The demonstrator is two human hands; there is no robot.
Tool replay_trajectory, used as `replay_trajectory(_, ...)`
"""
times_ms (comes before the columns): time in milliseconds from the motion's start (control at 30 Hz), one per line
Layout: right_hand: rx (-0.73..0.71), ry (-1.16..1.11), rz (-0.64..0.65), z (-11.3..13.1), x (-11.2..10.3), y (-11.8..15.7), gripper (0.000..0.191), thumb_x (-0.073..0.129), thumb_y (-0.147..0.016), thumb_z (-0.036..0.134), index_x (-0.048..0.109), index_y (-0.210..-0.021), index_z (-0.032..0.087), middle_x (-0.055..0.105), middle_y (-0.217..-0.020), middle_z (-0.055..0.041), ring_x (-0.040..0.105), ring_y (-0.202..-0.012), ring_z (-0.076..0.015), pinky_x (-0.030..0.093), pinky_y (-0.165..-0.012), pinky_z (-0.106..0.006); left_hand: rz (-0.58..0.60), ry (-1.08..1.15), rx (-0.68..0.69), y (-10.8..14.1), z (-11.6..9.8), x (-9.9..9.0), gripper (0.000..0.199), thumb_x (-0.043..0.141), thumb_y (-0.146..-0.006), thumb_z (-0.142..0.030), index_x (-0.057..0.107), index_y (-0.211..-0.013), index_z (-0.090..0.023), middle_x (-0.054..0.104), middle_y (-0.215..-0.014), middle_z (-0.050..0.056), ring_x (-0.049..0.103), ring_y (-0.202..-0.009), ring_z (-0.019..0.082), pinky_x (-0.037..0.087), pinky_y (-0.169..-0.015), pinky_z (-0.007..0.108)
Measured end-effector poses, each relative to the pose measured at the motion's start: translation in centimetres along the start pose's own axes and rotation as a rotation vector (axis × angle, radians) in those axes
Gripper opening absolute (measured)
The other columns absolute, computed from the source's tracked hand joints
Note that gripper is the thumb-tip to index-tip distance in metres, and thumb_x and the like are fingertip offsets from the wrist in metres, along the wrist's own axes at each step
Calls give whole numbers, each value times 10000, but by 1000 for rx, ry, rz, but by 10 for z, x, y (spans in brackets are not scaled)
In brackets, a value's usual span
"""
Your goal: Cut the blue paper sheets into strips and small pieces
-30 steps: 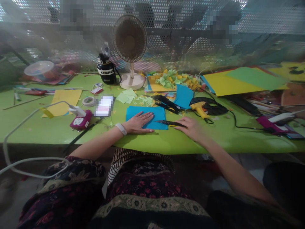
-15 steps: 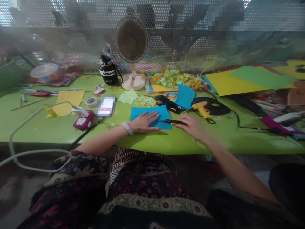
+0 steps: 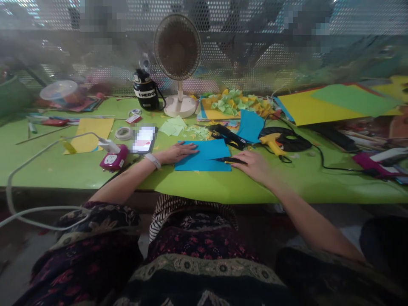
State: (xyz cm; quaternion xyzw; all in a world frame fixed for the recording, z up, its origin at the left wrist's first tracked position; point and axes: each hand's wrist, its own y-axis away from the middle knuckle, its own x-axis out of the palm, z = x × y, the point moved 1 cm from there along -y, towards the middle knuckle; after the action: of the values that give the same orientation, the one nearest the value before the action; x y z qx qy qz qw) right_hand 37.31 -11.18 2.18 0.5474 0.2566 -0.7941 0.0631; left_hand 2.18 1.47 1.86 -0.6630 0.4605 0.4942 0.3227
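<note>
A sheet of blue paper lies flat near the table's front edge. My left hand rests on its left part, fingers stretched out and lying flat. My right hand is closed around black scissors with a touch of yellow on them. Their slim pointed tip lies over the right half of the sheet, and the handles are mostly hidden in my fingers. Just behind the sheet is a black tool. A yellow glue gun sits to the right of it.
A fan and a black bottle stand at the back. Paper scraps are heaped beside them. To the left are a phone, a tape roll and a purple power adapter. Coloured sheets lie at right.
My left hand has slid left, from the middle of the blue paper to its left part. My right hand still holds the scissors, their tip over the sheet. The view has shifted slightly.
</note>
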Motion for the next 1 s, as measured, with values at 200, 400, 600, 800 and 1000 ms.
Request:
replay_trajectory(200,-7,-16,23,1,-7,8,333,563,-1014,440,778,-1189,256,743,-1086,-120,691,-1006,-301,568,-889,-491,-8,-9,8,-1,1,-1,512,255,-1101,-322,397,-1592,-284,294,-1698,15,208,-1591,176,97,-1302,432)
replay_trajectory(400,-14,-9,21,4,-4,4,350,561,-1013,454,784,-1180,243,745,-1099,-133,696,-1020,-312,569,-896,-503,4,-18,2,-2,4,1,505,291,-1099,-282,386,-1595,-301,299,-1697,9,208,-1591,171,94,-1302,434)
replay_trajectory(600,-31,-14,48,11,-5,-1,328,565,-1013,433,784,-1180,255,746,-1083,-120,695,-1017,-303,567,-893,-492,14,-10,2,-3,4,1,509,284,-1096,-271,392,-1594,-247,306,-1695,41,204,-1592,180,80,-1304,439)
replay_trajectory(800,-16,-11,43,11,-8,3,326,572,-1008,441,782,-1169,251,743,-1097,-119,692,-1022,-303,564,-891,-481,14,-8,4,-4,7,4,512,298,-1093,-264,386,-1597,-270,305,-1697,34,196,-1595,187,98,-1299,446)
replay_trajectory(1000,-15,-36,66,17,0,-14,348,560,-1010,458,771,-1176,238,735,-1119,-133,679,-1065,-321,544,-940,-521,12,3,19,-4,8,4,513,288,-1099,-281,368,-1605,-278,311,-1694,29,196,-1594,176,96,-1296,443)
